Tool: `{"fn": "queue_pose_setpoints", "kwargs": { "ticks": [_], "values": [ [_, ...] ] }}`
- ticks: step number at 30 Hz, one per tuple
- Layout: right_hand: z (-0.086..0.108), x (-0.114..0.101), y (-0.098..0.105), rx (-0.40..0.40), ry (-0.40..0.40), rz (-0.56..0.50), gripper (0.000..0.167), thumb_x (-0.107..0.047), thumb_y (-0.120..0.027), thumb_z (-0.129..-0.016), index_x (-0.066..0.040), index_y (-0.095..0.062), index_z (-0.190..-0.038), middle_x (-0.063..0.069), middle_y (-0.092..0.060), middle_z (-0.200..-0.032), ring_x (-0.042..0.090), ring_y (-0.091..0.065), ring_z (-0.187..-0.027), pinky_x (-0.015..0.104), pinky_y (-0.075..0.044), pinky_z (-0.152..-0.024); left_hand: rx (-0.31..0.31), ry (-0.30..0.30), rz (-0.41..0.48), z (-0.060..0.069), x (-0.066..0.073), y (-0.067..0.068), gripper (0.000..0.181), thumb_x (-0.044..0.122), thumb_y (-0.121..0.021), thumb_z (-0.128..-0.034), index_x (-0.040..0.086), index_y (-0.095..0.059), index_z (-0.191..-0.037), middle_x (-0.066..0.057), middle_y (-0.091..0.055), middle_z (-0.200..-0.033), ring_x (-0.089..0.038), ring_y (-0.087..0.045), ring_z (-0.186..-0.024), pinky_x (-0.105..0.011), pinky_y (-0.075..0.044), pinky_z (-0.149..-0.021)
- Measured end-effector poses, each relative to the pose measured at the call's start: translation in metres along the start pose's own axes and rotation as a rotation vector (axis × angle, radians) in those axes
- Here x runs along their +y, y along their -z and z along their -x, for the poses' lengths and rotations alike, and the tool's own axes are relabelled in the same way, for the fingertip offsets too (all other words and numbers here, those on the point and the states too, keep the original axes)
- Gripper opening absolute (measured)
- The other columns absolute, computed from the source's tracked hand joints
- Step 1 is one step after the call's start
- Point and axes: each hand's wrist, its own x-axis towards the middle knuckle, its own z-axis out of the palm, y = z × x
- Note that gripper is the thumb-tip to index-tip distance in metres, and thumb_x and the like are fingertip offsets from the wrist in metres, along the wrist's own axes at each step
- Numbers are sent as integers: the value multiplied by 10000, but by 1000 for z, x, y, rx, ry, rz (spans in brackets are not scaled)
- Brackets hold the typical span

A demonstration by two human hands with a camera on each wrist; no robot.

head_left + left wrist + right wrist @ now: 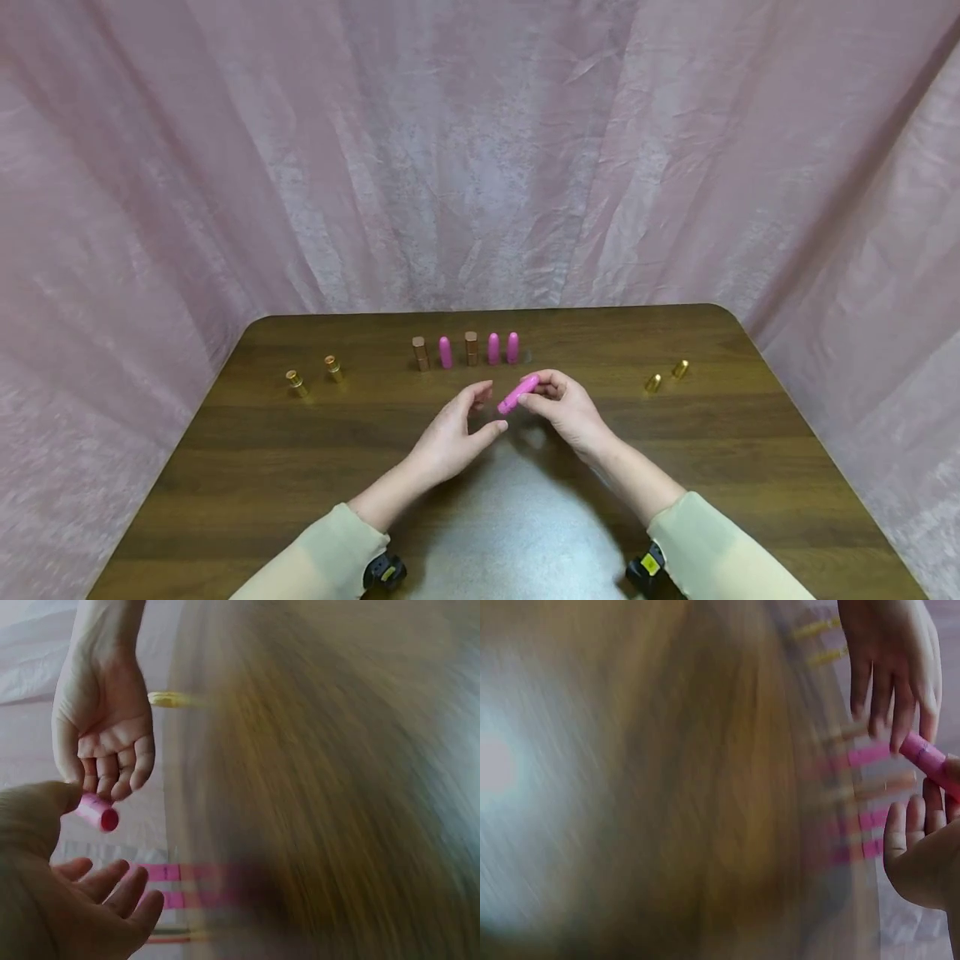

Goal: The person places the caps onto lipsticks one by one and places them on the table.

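Note:
My right hand (pixel 572 414) pinches a slim pink lipstick tube (pixel 517 394) between thumb and fingers, above the table. The tube is tilted, its rounded end up to the right and its other end down toward my left hand (pixel 446 437). That left hand holds nothing; its thumb and fingers are spread around the tube's lower end, with a gap showing in the head view. In the left wrist view the tube's round end (pixel 109 820) faces the camera, near the left palm (pixel 90 907). The right wrist view shows the tube (pixel 924 755) with print on its side.
Behind the hands, brown tubes (pixel 472 348) and pink tubes (pixel 492 349) stand upright in a row on the wooden table (pixel 300 467). Two gold tubes (pixel 296 383) stand at the left, two small gold pieces (pixel 653 383) at the right. A pink curtain (pixel 480 167) hangs behind.

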Motion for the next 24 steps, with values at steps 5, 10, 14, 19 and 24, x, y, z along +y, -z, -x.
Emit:
{"fn": "queue_pose_setpoints", "kwargs": {
  "ticks": [5,10,14,19,24],
  "values": [
    [-25,0,28,86,71,181,360,-103,-749,-930,33,-617,-1236,158,-725,-1072,229,-661,-1037,252,-506,-880,-52,-213,-549,14,-7,10,819,507,-664,-970,173,-299,-1623,-83,-403,-1600,-305,-409,-1435,-515,-300,-1176],
    [-53,-2,50,131,118,540,256,-121,-726,-937,-22,-672,-1167,103,-724,-1060,237,-669,-1006,343,-522,-890,-106,-365,-776,25,-10,16,889,590,-632,-956,185,-238,-1643,-105,-296,-1656,-328,-315,-1491,-540,-201,-1213],
    [-70,0,55,132,147,726,210,-134,-725,-926,-55,-689,-1117,73,-720,-1050,246,-660,-1019,413,-508,-924,-172,-425,-821,33,-9,13,899,654,-570,-958,208,-210,-1650,-67,-199,-1692,-294,-209,-1537,-559,-138,-1226],
    [-78,2,59,172,157,788,187,-138,-727,-915,-70,-690,-1085,76,-719,-1043,269,-616,-1055,433,-470,-954,-224,-440,-791,37,-8,7,859,682,-480,-984,219,-201,-1652,-51,-142,-1706,-273,-145,-1554,-565,-119,-1227],
    [-77,3,60,164,109,801,212,-152,-719,-930,-72,-671,-1120,78,-698,-1073,270,-592,-1098,435,-468,-962,-242,-430,-770,37,-9,6,842,683,-456,-992,204,-230,-1647,-60,-148,-1705,-293,-172,-1548,-563,-112,-1228]
  ]
}}
